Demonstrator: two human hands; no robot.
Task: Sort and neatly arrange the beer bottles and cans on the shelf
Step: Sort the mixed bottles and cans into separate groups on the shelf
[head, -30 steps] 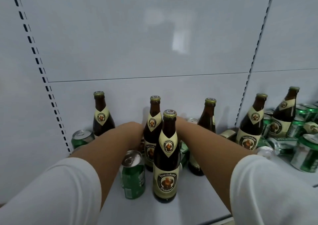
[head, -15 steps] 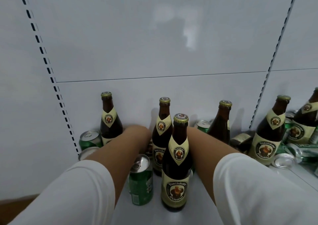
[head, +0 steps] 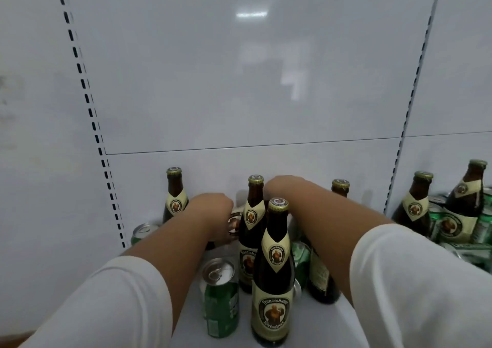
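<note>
Big white metal shelf, back wall standing tall behind the tall brown glass bottle with the cream label at the front.

Two arms in white sleeves, one on each side of that front bottle, reaching past it to the back.

Left hand behind and left of the front bottle, right up against the silver top of a tipped can. Fingers hidden, so cannot tell if holding it.

Right hand behind the front bottle, bent down. Fingers hidden too, so cannot tell its grip.

Second brown bottle just behind the front bottle, between the two hands. Another brown bottle far back on the left. One more just to the right, partly behind the right arm. Two brown bottles well off to the right, beside a heap of green cans.

Green can with a silver top standing just left of the front bottle. Another green can farther left, by the wall.
</note>
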